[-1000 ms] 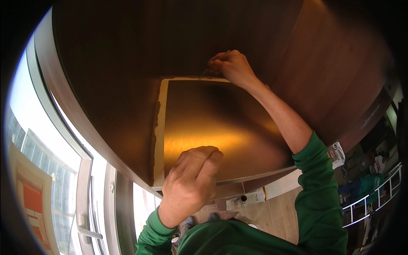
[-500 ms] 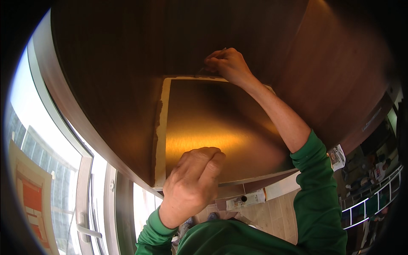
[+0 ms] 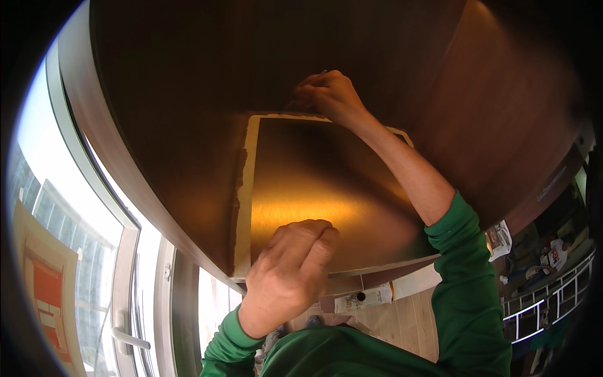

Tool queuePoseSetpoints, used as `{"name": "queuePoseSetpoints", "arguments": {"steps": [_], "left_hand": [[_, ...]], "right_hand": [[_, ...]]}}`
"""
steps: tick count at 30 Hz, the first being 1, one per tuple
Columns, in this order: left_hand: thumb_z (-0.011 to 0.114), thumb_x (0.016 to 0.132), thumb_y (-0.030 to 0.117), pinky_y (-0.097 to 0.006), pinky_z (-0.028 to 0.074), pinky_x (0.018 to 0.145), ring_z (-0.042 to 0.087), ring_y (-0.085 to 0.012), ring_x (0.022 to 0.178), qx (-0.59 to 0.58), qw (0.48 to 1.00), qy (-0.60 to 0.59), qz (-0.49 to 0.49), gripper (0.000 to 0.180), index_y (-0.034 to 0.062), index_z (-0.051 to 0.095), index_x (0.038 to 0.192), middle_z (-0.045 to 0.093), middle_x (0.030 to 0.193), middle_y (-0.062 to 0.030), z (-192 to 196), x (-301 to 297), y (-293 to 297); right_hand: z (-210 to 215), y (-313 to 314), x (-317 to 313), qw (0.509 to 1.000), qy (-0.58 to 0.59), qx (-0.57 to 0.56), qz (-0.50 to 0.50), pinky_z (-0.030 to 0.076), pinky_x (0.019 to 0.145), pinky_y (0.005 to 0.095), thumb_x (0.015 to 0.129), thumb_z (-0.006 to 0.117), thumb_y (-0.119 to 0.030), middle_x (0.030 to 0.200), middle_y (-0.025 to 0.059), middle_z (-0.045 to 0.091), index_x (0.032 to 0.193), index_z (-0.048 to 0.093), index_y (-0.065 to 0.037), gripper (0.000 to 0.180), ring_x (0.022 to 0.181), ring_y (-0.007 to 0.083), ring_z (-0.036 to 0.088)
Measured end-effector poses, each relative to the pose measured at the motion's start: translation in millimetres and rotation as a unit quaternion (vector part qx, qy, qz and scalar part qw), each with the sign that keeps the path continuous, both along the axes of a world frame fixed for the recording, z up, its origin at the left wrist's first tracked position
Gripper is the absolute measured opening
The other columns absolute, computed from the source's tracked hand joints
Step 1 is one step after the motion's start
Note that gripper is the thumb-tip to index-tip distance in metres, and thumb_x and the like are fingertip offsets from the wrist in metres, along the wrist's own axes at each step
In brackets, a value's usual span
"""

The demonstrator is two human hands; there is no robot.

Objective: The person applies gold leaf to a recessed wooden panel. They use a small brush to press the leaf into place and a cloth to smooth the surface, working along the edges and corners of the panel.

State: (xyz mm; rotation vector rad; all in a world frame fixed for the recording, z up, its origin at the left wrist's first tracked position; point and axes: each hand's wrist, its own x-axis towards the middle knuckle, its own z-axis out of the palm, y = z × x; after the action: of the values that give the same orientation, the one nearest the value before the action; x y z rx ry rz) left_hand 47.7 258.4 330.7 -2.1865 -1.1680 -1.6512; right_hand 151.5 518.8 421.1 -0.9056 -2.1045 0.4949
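Observation:
A flat panel point(image 3: 308, 182) with a brushed golden sheen lies in front of me, with strips of pale masking tape point(image 3: 247, 188) along its left and far edges. A ragged dark band borders the tape on the left. My right hand point(image 3: 333, 97) reaches over the panel to its far edge, fingers pinched together and slightly blurred; what they grip is too unclear to name. Above the panel's near left part is my left hand point(image 3: 289, 270), its fingers curled closed. Whatever that hand holds, if anything, is hidden behind its knuckles.
Dark brown boards point(image 3: 176, 125) enclose the panel at the left, back and right. At the left stands a window with a handle point(image 3: 129, 338). Below are printed sheets point(image 3: 364, 298) and a wooden floor point(image 3: 405, 323). A white ladder point(image 3: 546, 308) and another person point(image 3: 553, 254) appear at far right.
My right hand has moved slightly left along the panel's far edge. The left hand stays curled in nearly the same place, a little further right. The view has shifted slightly.

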Motion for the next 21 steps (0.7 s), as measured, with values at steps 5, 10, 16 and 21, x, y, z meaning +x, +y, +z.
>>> {"name": "queuePoseSetpoints", "arguments": {"steps": [5,10,16,21], "left_hand": [[0.069,0.068,-0.015,-0.036,0.059,0.072,0.071,-0.0287,0.084,0.003,1.0,-0.002,0.0,0.035,0.0,0.071,0.1,0.072,0.096,-0.0117,1.0,0.0,0.3],[0.069,0.068,-0.015,-0.036,0.059,0.072,0.071,-0.0291,0.084,0.008,1.0,-0.002,-0.002,0.034,0.0,0.07,0.099,0.071,0.096,-0.0119,0.8,0.0,0.1],[0.065,0.062,-0.006,-0.039,0.057,0.08,0.068,-0.0325,0.091,0.008,0.999,0.027,-0.026,0.045,-0.0039,0.066,0.107,0.067,0.102,-0.0154,-3.9,-5.0,0.7],[0.069,0.068,-0.014,-0.037,0.058,0.071,0.071,-0.0295,0.084,0.004,1.0,-0.003,0.0,0.034,0.0005,0.069,0.099,0.071,0.095,-0.0121,-0.1,-0.1,-3.0]], "right_hand": [[1.4,0.7,-9.3,1.0,0.0,-0.018,0.012,0.057,0.081,0.0352,0.09,0.065,-0.021,0.093,0.0149,0.076,0.095,0.079,0.001,0.027,0.087,0.0242,0.074],[-3.1,3.2,-20.4,1.0,0.011,0.005,0.022,0.057,0.082,0.0362,0.089,0.065,-0.022,0.09,0.0143,0.077,0.095,0.079,0.002,0.028,0.087,0.0241,0.074],[-0.7,-5.1,-29.0,0.999,0.013,-0.014,0.032,0.057,0.083,0.0368,0.09,0.064,-0.022,0.09,0.0147,0.077,0.096,0.078,0.003,0.03,0.087,0.0248,0.074],[-4.3,-4.5,-24.8,1.0,0.009,-0.019,0.019,0.058,0.082,0.0363,0.089,0.063,-0.022,0.09,0.0146,0.077,0.095,0.078,0.003,0.03,0.086,0.025,0.074]]}}
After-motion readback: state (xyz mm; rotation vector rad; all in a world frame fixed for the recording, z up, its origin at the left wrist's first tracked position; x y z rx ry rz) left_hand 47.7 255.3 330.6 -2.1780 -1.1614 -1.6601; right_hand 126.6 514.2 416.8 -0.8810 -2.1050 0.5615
